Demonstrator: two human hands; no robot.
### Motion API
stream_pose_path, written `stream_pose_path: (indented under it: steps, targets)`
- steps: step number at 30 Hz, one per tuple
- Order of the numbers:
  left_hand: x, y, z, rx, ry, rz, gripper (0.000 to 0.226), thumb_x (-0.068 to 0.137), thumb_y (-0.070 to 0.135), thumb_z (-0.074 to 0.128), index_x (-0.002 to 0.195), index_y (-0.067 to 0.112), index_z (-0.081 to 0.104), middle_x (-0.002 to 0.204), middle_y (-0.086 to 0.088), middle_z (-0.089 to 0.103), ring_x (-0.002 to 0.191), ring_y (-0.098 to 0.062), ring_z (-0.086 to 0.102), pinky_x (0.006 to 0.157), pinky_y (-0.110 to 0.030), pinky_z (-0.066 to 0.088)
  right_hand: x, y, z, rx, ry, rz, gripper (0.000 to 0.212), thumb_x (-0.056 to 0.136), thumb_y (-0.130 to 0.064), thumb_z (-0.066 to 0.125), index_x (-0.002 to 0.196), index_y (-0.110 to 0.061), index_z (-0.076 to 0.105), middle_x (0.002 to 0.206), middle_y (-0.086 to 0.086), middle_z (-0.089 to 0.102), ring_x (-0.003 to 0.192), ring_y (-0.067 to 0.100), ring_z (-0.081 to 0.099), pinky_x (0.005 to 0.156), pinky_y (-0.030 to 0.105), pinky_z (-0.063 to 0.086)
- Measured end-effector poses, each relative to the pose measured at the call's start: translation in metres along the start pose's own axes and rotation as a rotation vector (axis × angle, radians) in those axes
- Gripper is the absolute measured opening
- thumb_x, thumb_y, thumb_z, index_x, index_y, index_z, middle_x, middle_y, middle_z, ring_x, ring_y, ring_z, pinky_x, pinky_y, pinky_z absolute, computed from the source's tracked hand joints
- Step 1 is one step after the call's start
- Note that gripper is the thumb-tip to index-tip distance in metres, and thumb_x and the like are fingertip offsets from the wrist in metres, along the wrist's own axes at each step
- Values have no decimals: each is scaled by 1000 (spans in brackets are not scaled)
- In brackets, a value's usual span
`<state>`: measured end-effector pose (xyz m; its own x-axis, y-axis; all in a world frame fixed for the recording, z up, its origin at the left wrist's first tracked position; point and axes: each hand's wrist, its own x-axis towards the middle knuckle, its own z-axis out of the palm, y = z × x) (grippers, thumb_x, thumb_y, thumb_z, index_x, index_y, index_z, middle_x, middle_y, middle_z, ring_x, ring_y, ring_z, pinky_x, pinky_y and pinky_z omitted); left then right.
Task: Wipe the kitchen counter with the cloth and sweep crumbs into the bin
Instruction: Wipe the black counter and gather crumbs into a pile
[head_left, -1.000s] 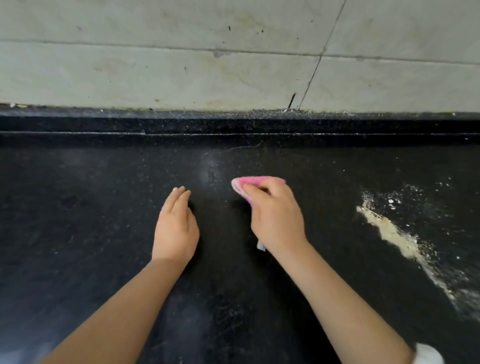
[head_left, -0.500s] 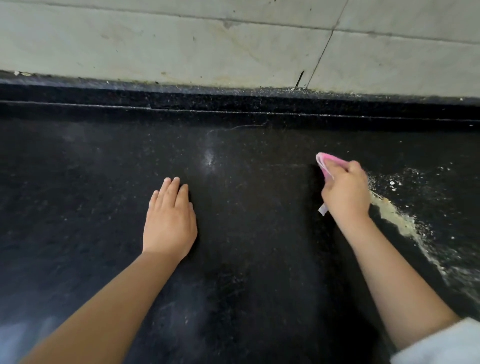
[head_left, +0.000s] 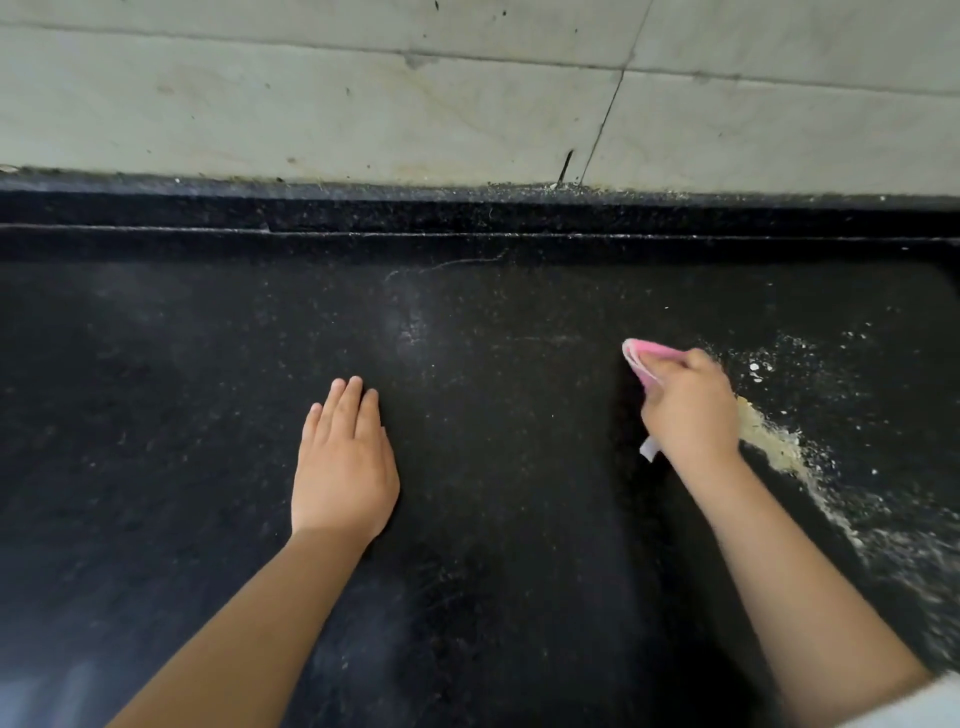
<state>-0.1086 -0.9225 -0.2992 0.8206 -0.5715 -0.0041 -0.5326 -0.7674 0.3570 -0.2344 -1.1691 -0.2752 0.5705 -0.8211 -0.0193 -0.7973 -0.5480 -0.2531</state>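
From the head view, we rest our left hand (head_left: 345, 467) flat on the black tabletop (head_left: 156, 415), fingers straight and close together, palm down. Well apart from it, our right hand (head_left: 688, 410) has its fingers curled round a folded pink cloth (head_left: 647, 358), which sticks out past the knuckles toward the wall; a pale corner of it shows below the wrist. The cloth sits at the left edge of a pale trail of crumbs (head_left: 774, 441) that runs off to the right, with white specks scattered beyond. A tiled wall (head_left: 363, 104) backs the tabletop.
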Motion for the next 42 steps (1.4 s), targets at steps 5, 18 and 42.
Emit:
stream_pose_path:
  steps: [5,18,42]
  targets:
    - [1,-3,2,4,0,-22,42,94,6,32,135,-4,35,147,-16,28,140,-26,16,113,-34,5,-35,-101,5,267,-93,-472,40,91,-11,45,124,-33,53,123,-4,48,114,16,40,86,31,42]
    - [1,1,3,91,-16,-24,42,93,13,40,132,-6,40,143,-20,35,137,-31,23,112,-43,14,10,13,-1,72,45,25,41,88,-10,47,125,-27,54,123,4,49,106,12,52,82,28,46]
    - [-55,125,48,124,-85,453,50,85,21,29,112,-8,58,122,-22,57,115,-36,53,94,-47,30,-116,71,1,135,116,-472,36,64,-1,60,98,-7,69,74,12,58,63,31,57,43,35,50]
